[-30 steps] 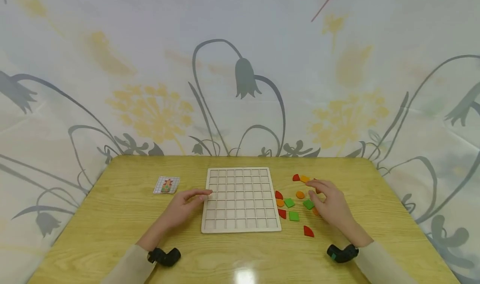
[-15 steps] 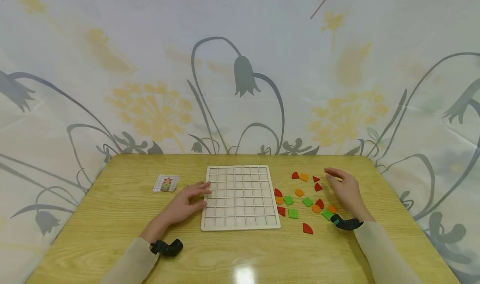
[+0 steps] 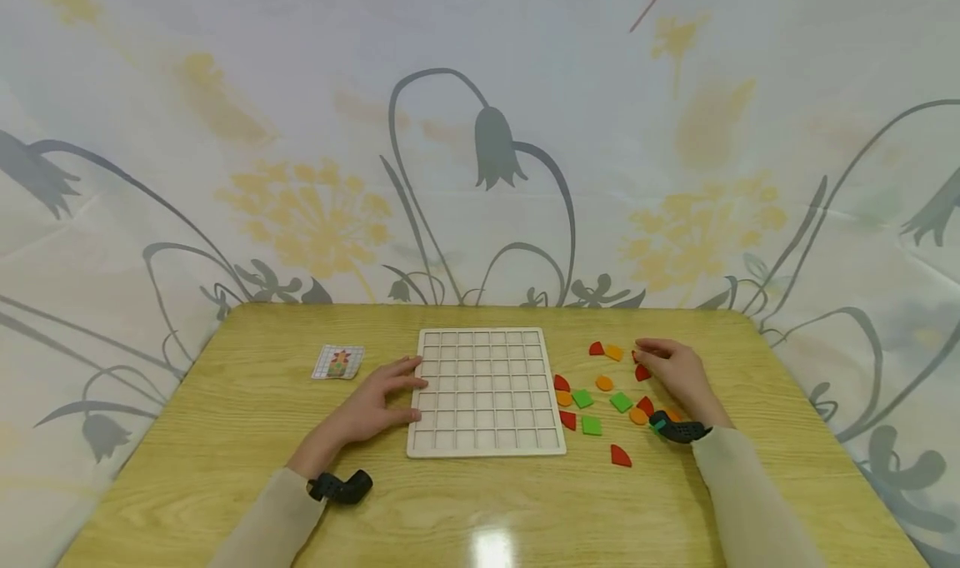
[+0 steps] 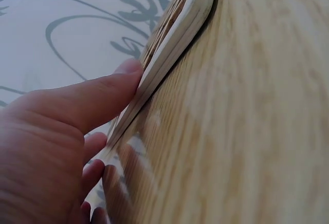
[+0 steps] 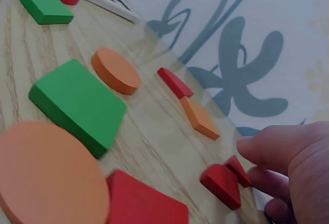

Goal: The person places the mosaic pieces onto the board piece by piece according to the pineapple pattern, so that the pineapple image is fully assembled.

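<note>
My left hand (image 3: pixel 371 403) rests along the left edge of a pale grid board (image 3: pixel 486 453), its fingers spread. The thumb (image 4: pixel 115 90) touches the board's side in the left wrist view. At the far right of the loose tiles, my right hand (image 3: pixel 677 374) has its fingertips right at a small red triangle tile (image 5: pixel 238 171). The thumb (image 5: pixel 249 146) is just over that tile, and a finger is beside it. A red quarter-circle tile (image 5: pixel 221 185) lies close by. The grid squares hold no tiles.
Several red, orange and green tiles lie right of the board, including a green square (image 3: pixel 592 425), an orange disc (image 3: pixel 604 382) and a red quarter-circle (image 3: pixel 620 455). A patterned card (image 3: pixel 337 361) lies at the left. A printed wall backdrop (image 3: pixel 495 243) rises behind the table.
My right hand has gone from over the tiles to their far right side, then moved slightly left to the red triangle tile. The left hand's fingers have spread along the board's edge.
</note>
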A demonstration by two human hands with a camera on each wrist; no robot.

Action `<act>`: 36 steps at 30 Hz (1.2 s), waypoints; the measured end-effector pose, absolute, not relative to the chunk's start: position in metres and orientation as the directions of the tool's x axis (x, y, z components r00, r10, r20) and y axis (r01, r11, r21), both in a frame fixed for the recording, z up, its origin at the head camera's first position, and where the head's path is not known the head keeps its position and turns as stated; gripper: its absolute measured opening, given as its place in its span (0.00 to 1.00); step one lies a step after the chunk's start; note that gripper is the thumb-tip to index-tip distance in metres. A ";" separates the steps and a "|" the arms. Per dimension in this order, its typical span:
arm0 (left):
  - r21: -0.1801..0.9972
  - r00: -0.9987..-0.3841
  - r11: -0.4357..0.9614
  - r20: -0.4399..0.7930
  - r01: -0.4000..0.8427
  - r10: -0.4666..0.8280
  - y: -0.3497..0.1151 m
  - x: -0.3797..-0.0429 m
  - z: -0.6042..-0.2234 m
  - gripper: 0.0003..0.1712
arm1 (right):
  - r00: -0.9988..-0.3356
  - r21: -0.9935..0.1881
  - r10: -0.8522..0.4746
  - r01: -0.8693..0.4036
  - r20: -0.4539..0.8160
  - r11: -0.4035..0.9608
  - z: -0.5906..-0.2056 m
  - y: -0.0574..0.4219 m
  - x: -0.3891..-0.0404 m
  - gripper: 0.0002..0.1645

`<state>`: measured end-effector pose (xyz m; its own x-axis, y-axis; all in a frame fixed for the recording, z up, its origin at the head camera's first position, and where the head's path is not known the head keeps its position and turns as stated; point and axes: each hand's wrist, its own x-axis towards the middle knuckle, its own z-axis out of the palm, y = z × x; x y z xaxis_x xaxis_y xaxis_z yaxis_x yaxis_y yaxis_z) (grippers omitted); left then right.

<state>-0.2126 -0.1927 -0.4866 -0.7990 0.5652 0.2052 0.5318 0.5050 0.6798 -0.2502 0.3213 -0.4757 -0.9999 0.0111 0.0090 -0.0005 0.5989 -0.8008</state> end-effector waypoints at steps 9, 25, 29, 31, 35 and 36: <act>0.685 -0.808 0.516 0.185 0.514 0.559 -0.191 -0.211 -0.485 0.31 | -0.998 -0.747 0.050 0.012 0.028 0.664 -0.478 0.312 -0.251 0.25; 0.668 -0.804 0.522 0.201 0.531 0.560 -0.191 -0.211 -0.487 0.30 | -0.996 -0.759 0.056 -0.013 0.065 0.651 -0.473 0.318 -0.254 0.19; 0.672 -0.803 0.520 0.194 0.527 0.563 -0.190 -0.211 -0.486 0.29 | -0.994 -0.776 0.087 0.002 0.068 0.631 -0.465 0.322 -0.253 0.19; 0.671 -0.804 0.523 0.190 0.525 0.563 -0.190 -0.211 -0.486 0.29 | -0.993 -0.781 0.096 0.001 0.075 0.624 -0.462 0.322 -0.252 0.19; 0.669 -0.804 0.525 0.190 0.526 0.564 -0.190 -0.211 -0.486 0.29 | -0.987 -0.799 0.108 -0.029 0.116 0.601 -0.461 0.312 -0.254 0.18; 0.667 -0.803 0.526 0.190 0.528 0.565 -0.190 -0.211 -0.486 0.29 | -0.985 -0.802 0.108 -0.043 0.133 0.595 -0.461 0.308 -0.256 0.18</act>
<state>-0.2114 -0.1902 -0.4864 -0.8027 0.5653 0.1900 0.5280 0.5255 0.6671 -0.2557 0.3079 -0.4611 -0.9851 0.1085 0.1332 -0.0430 0.5952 -0.8024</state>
